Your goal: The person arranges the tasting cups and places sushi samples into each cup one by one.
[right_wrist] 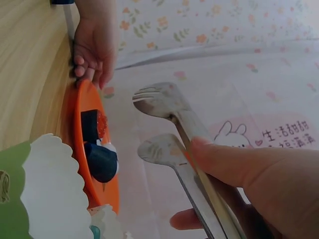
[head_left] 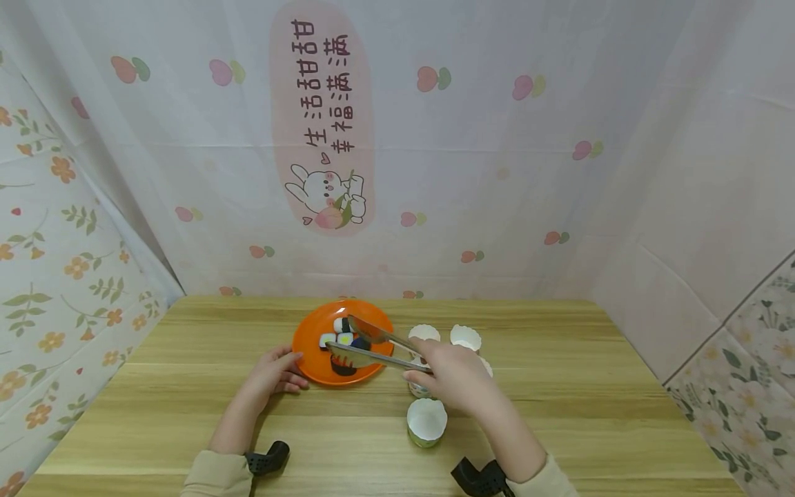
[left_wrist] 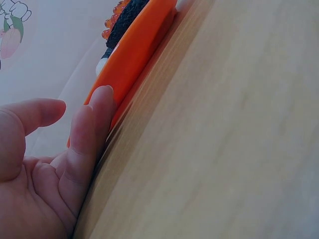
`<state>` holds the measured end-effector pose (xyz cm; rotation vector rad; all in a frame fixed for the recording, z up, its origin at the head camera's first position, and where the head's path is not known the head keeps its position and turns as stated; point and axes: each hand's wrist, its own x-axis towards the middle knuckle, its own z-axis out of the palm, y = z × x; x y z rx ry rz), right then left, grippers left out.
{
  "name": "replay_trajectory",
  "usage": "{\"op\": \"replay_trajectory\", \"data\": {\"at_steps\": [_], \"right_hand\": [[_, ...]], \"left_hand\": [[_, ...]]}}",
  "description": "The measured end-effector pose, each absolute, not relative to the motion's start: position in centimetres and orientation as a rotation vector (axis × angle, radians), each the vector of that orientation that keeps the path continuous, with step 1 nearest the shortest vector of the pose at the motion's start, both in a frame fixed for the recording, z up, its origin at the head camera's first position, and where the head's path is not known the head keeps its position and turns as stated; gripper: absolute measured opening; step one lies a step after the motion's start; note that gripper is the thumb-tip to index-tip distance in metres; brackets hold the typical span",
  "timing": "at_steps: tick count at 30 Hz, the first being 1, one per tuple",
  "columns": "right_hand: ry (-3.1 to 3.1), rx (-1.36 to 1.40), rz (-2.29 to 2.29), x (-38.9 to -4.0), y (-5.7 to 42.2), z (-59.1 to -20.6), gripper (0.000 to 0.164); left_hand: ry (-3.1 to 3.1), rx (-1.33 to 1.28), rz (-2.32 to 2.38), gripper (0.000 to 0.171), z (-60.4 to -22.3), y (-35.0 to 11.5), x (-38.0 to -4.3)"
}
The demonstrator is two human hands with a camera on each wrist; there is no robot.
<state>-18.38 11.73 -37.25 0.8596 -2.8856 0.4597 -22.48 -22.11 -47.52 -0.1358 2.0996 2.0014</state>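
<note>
My left hand (head_left: 273,376) rests at the left edge of an orange plate (head_left: 308,328); its fingers touch the rim while the thumb stands apart, as the left wrist view shows. Several toy sushi pieces lie on the plate, among them a white roll with a yellow centre (head_left: 327,340) and a dark piece with orange roe (head_left: 343,367). With my right hand (head_left: 459,376) I grip metal tongs (right_wrist: 192,191). Their ends, one fork-like and one spoon-like, are spread above the plate with nothing between them.
Right of the plate, several white-rimmed paper cups stand in a group, partly hidden by my right hand; one is this back cup (head_left: 466,337). A green cup (head_left: 427,421) stands nearer to me. Behind the wooden table (head_left: 534,414) hangs a printed curtain (head_left: 484,172).
</note>
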Motion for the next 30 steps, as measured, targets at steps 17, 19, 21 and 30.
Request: {"op": "replay_trajectory", "data": {"at_steps": [17,19,21,30], "right_hand": [[-2.867,0.962,0.508,-18.5,10.9,-38.3,0.027],[-2.876,0.977,0.489,-18.5,10.8,-38.3,0.032],[-2.877,0.997,0.462,-18.4,10.7,-38.4,0.037],[-2.846,1.015,0.339,-18.3,10.2,-39.0,0.044]], "left_hand": [[2.102,-0.132,2.008,0.046,-47.5,-22.0,-22.5],[2.103,-0.139,2.008,0.044,-47.5,-22.0,-22.5],[2.103,-0.150,2.007,0.043,-47.5,-22.0,-22.5],[2.101,-0.143,2.010,0.046,-47.5,-22.0,-22.5]]}}
